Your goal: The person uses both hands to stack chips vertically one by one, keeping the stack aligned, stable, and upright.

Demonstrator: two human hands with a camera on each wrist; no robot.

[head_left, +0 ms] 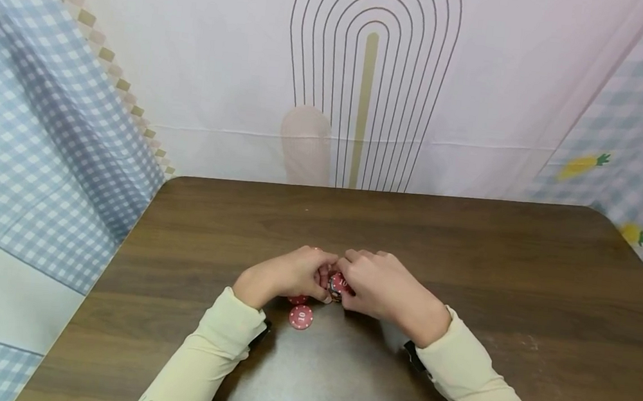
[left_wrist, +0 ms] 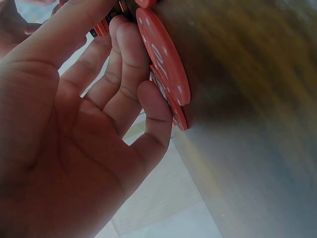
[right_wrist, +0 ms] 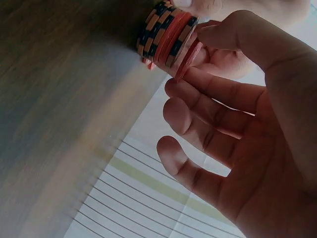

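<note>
While the left hand [head_left: 288,276] curls its thumb and fingers about the stack of chips [right_wrist: 163,35], the right hand [head_left: 383,288] pinches a red chip [right_wrist: 188,62] between thumb and index finger at the top of that stack. Part of this chip's edge stands apart from the stack; whether the rest touches is hidden by the fingers. Of the right hand's other fingers, three reach out beyond the stack, bent a little and spread from one another. Dark-and-tan edges alternate with red ones in the stack, which rests on a brown wooden table [head_left: 496,256] between the two hands. To the left of the stack and nearer the person, a loose red chip marked 10 [head_left: 301,317] lies flat, face up. Beside it, closer to the stack, a second red chip [head_left: 297,300] shows only partly from beneath the left hand. Pale yellow sleeves [head_left: 459,362] lead in from the near side of the stack, and beyond it, past the far table edge, hangs a white cloth [head_left: 224,68] with dark arched lines.
</note>
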